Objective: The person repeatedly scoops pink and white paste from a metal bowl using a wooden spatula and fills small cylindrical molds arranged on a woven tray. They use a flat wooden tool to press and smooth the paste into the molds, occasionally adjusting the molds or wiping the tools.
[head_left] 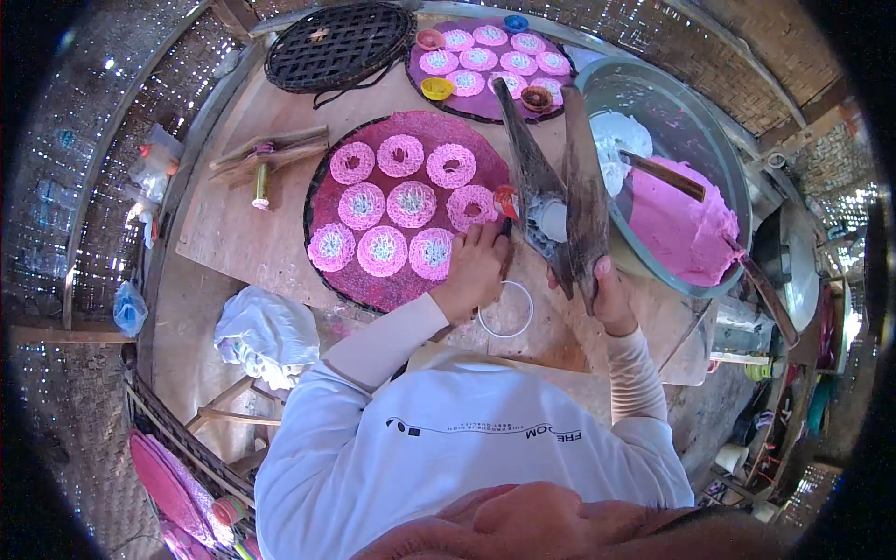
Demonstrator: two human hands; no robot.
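Note:
My left hand [478, 271] rests palm down at the right edge of a round pink-lined tray [425, 126], fingers stretched toward a pink lacy ring [471, 207]. Nothing shows in its grasp. Several other pink rings lie in rows on the tray; some have white lacy centres, like this one [411, 203]. My right hand [611, 297] grips the near ends of a two-armed wooden press [586, 205]. Pale paste surrounds a whitish cup [553, 221] between the arms. A small red round piece [506, 202] sits between press and tray. A thin white hoop [528, 322] lies by my left wrist.
A big grey-green basin [723, 121] at right holds pink paste [686, 219], white paste [621, 140] and wooden-handled tools. Behind are a second filled tray [476, 33] with small bowls and a black woven tray [336, 47]. Another wooden press [280, 154] lies left.

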